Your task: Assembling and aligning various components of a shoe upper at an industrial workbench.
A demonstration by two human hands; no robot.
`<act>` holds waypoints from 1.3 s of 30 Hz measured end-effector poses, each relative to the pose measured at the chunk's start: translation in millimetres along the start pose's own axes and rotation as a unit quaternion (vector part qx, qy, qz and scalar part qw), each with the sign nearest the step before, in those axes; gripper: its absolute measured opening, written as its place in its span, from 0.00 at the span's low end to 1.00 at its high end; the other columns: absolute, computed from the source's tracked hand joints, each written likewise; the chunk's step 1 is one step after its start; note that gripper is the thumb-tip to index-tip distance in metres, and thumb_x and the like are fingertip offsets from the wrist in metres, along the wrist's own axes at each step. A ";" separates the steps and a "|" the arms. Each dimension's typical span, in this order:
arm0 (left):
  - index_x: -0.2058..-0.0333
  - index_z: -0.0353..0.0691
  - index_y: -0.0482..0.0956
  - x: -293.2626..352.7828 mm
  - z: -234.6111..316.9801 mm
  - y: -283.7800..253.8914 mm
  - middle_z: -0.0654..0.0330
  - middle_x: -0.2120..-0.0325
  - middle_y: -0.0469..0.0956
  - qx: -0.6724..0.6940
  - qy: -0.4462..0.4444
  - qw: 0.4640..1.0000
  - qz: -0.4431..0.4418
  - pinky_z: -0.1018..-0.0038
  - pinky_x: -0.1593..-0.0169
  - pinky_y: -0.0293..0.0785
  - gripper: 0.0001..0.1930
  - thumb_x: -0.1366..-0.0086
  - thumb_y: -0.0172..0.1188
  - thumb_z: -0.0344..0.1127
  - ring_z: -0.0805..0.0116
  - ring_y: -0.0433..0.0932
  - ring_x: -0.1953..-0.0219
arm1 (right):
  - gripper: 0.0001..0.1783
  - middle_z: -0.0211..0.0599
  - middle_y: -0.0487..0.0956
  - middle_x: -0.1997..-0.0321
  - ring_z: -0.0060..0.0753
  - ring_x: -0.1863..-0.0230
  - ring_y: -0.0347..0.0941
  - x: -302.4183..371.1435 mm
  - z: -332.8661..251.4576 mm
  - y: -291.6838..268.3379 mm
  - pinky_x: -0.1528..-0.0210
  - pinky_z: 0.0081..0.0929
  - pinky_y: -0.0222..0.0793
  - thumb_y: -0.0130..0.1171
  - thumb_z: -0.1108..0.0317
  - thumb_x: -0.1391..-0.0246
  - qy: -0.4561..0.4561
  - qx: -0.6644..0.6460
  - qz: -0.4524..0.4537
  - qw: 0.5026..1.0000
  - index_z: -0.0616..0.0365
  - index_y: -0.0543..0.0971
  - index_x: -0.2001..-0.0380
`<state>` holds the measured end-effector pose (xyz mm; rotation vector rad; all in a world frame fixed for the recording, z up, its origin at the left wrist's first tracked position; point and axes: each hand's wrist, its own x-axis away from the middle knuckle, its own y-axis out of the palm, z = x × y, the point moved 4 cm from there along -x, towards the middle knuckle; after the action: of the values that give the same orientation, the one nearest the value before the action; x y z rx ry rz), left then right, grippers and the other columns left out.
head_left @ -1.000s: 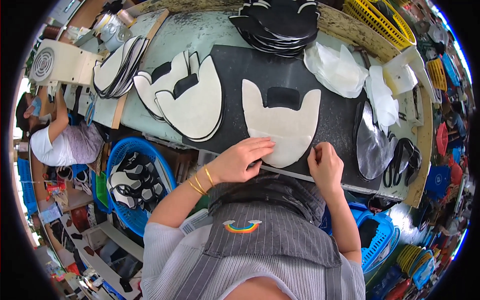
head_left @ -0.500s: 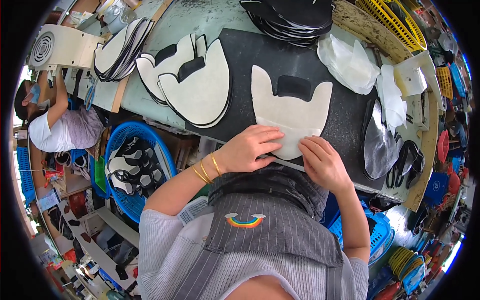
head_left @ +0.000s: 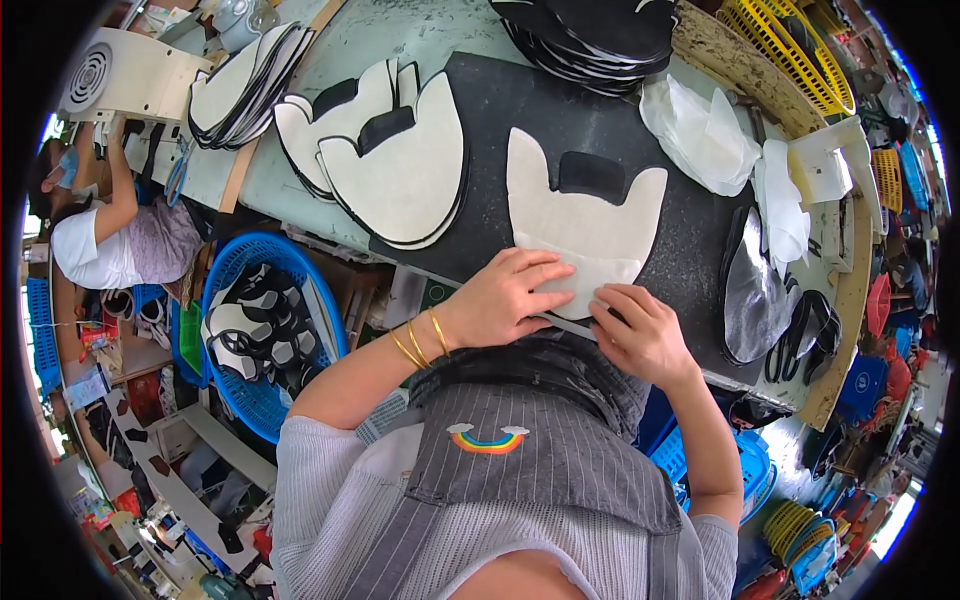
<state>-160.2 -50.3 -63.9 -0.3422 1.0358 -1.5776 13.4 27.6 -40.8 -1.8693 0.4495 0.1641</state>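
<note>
Both your left hand (head_left: 508, 297) and right hand (head_left: 643, 333) touch the cream piece (head_left: 590, 222), which lies on the dark mat (head_left: 695, 250) before you; whether either pinches it is hidden. Press evenly so its lower band (head_left: 606, 271) lies smooth.

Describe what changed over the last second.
The right hand moved left from beside the white, flat, notched piece to its lower right edge, fingers uncurling. The left hand stayed at its lower left; the overlapping white, black-edged pieces stayed put.
</note>
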 end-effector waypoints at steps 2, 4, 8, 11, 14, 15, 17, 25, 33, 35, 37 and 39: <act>0.60 0.44 0.80 4.2 1.6 2.0 0.62 0.51 0.72 -0.019 0.011 1.000 0.012 0.64 0.45 0.63 0.17 0.52 0.65 0.35 0.62 0.66 0.45 | 0.19 0.37 0.75 0.59 0.38 0.55 0.73 1.1 -3.1 -1.2 0.58 0.30 0.73 0.66 0.67 0.63 0.004 -0.002 -0.006 1.000 0.60 0.77 0.64; 0.63 0.44 0.81 8.5 2.7 6.7 0.64 0.53 0.74 -0.031 0.023 0.998 0.040 0.66 0.47 0.64 0.13 0.50 0.63 0.33 0.64 0.69 0.49 | 0.20 0.37 0.74 0.60 0.36 0.58 0.72 -6.8 -8.5 -1.8 0.57 0.29 0.70 0.63 0.66 0.61 0.008 0.008 -0.020 1.000 0.61 0.75 0.62; 0.60 0.44 0.80 15.3 13.5 9.3 0.64 0.55 0.75 -0.005 0.026 0.997 0.073 0.65 0.47 0.65 0.15 0.50 0.63 0.32 0.65 0.72 0.52 | 0.18 0.34 0.72 0.67 0.33 0.66 0.70 -10.5 -23.1 12.5 0.65 0.26 0.68 0.54 0.69 0.62 -0.031 0.091 0.016 0.995 0.63 0.74 0.64; 0.57 0.44 0.78 -1.0 32.3 -25.5 0.63 0.55 0.75 -0.098 0.029 0.981 0.163 0.64 0.48 0.66 0.18 0.50 0.64 0.31 0.63 0.71 0.51 | 0.18 0.33 0.72 0.69 0.32 0.68 0.70 -23.0 -22.8 -0.3 0.66 0.26 0.68 0.55 0.69 0.64 0.045 0.076 0.019 0.996 0.62 0.75 0.64; 0.55 0.37 0.72 -2.8 31.9 -46.6 0.55 0.51 0.71 -0.016 -0.095 0.934 0.345 0.69 0.49 0.67 0.20 0.48 0.64 0.24 0.58 0.71 0.51 | 0.15 0.38 0.74 0.71 0.36 0.71 0.72 -35.3 -11.5 -33.7 0.68 0.22 0.68 0.58 0.77 0.60 0.128 -0.035 0.140 0.981 0.63 0.76 0.64; 0.53 0.36 0.71 1.9 27.4 -44.7 0.55 0.49 0.69 0.040 -0.149 0.912 0.381 0.70 0.48 0.66 0.20 0.45 0.63 0.24 0.60 0.70 0.50 | 0.14 0.40 0.75 0.72 0.37 0.71 0.73 -36.0 -6.0 -48.0 0.67 0.20 0.68 0.59 0.80 0.58 0.186 -0.119 0.207 0.953 0.64 0.76 0.63; 0.47 0.35 0.66 4.1 6.2 -27.2 0.55 0.45 0.65 0.155 -0.189 0.894 0.375 0.73 0.44 0.62 0.24 0.42 0.60 0.26 0.65 0.66 0.45 | 0.09 0.31 0.79 0.69 0.22 0.66 0.75 -22.7 7.6 -53.2 0.62 0.16 0.67 0.57 0.79 0.47 0.294 -0.397 0.256 0.831 0.66 0.76 0.60; 0.46 0.36 0.66 -63.0 12.3 -21.0 0.63 0.54 0.73 0.621 -0.223 0.728 0.186 0.80 0.48 0.65 0.25 0.41 0.62 0.28 0.75 0.71 0.53 | 0.12 0.34 0.79 0.56 0.25 0.55 0.75 30.0 30.5 -28.3 0.51 0.23 0.69 0.53 0.76 0.43 0.302 -0.619 0.386 0.613 0.62 0.75 0.54; 0.56 0.38 0.76 -75.3 14.8 -49.3 0.69 0.67 0.75 0.505 -0.233 0.812 0.176 0.84 0.58 0.68 0.14 0.43 0.63 0.26 0.83 0.71 0.65 | 0.09 0.27 0.79 0.62 0.15 0.61 0.72 50.0 23.8 -25.9 0.56 0.15 0.66 0.58 0.81 0.49 0.328 -0.544 0.371 0.677 0.62 0.76 0.63; 0.56 0.38 0.75 -74.7 15.0 -54.6 0.68 0.65 0.75 0.495 -0.226 0.826 0.149 0.84 0.57 0.67 0.15 0.42 0.62 0.25 0.83 0.71 0.63 | 0.09 0.28 0.79 0.62 0.15 0.60 0.72 46.7 20.2 -24.9 0.56 0.15 0.67 0.59 0.81 0.49 0.311 -0.548 0.353 0.691 0.62 0.75 0.63; 0.55 0.38 0.74 -76.0 17.8 -61.1 0.68 0.63 0.74 0.477 -0.207 0.842 0.144 0.84 0.57 0.67 0.15 0.42 0.61 0.25 0.83 0.70 0.62 | 0.11 0.28 0.78 0.61 0.15 0.59 0.72 47.7 18.1 -21.7 0.56 0.15 0.67 0.59 0.82 0.49 0.291 -0.548 0.345 0.704 0.62 0.74 0.61; 0.55 0.38 0.74 -77.1 20.3 -67.9 0.68 0.62 0.73 0.460 -0.188 0.857 0.139 0.84 0.56 0.67 0.15 0.42 0.61 0.24 0.83 0.70 0.61 | 0.14 0.28 0.78 0.59 0.15 0.57 0.71 44.6 12.0 -18.2 0.54 0.15 0.67 0.59 0.82 0.49 0.285 -0.552 0.323 0.714 0.62 0.74 0.58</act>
<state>-166.8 7.2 23.5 0.1618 -0.0406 -1.4790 62.5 33.8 -43.5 -2.8447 1.7492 0.3817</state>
